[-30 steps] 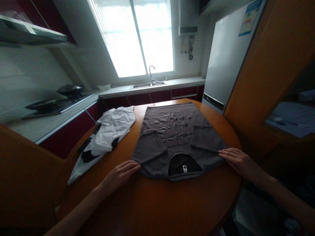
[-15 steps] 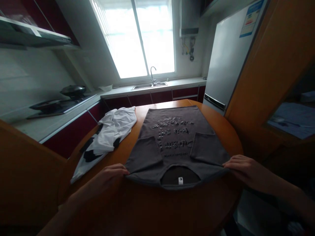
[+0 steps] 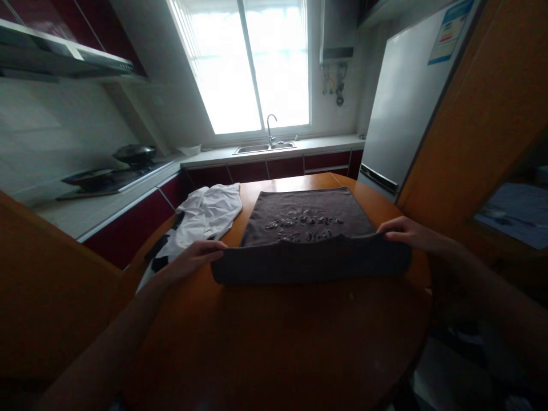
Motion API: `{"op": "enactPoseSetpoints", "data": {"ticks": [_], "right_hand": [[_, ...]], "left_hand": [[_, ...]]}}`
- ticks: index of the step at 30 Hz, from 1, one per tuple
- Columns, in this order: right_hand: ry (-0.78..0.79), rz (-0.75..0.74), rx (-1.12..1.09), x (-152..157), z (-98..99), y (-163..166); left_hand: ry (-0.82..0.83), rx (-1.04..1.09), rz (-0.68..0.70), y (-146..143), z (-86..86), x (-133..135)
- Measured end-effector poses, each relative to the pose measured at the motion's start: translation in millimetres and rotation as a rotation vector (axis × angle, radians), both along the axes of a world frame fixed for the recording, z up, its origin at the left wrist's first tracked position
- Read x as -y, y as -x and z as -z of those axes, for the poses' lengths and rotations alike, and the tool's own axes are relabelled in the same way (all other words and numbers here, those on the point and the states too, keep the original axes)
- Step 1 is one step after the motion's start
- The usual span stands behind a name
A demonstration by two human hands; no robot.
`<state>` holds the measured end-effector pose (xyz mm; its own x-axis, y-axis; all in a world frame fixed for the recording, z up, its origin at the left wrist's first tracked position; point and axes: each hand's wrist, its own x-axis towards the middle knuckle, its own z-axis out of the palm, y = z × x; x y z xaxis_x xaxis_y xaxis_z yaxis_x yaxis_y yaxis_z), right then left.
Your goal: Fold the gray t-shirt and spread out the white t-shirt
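Note:
A dark grey T-shirt (image 3: 312, 260) with raised lettering lies on the round wooden table (image 3: 282, 342). Its near part is lifted and bent over toward the window, so the plain underside faces me and covers the collar, the sleeves and the lower lettering. My left hand (image 3: 199, 255) pinches the left end of the raised edge. At the right end, my right hand (image 3: 398, 230) grips the same edge between thumb and fingers. Left of the shirt rests a crumpled white garment with black patches (image 3: 209, 211), partly behind my left hand.
Beyond the table, a counter holds a sink (image 3: 265, 147) with a tap under the window. A stove (image 3: 111, 180) with pans stands at the left. The fridge (image 3: 400, 108) and a wooden panel (image 3: 466, 131) rise at the right.
Both hands have moved up and away from me, carrying the collar end of the T-shirt over its body. The collar and sleeves no longer show. The view has shifted slightly.

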<state>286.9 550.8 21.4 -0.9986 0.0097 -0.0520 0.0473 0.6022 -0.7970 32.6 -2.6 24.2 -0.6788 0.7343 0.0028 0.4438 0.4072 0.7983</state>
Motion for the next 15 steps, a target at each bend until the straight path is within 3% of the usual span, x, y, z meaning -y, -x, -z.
{"op": "enactPoseSetpoints", "data": {"ticks": [4, 7, 11, 15], "right_hand": [[0.075, 0.084, 0.078, -22, 18.1, 57], [0.014, 0.098, 0.107, -26, 37.2, 79], [-0.035, 0.086, 0.124, -30, 54.2, 83], [-0.032, 0.161, 0.091, -42, 63.6, 74]], "left_hand": [[-0.033, 0.053, -0.156, 30, 16.7, -34], [-0.018, 0.058, -0.201, 46, 37.9, -51], [0.026, 0.002, -0.178, 59, 56.0, -51], [0.055, 0.011, -0.191, 64, 56.8, -41]]}}
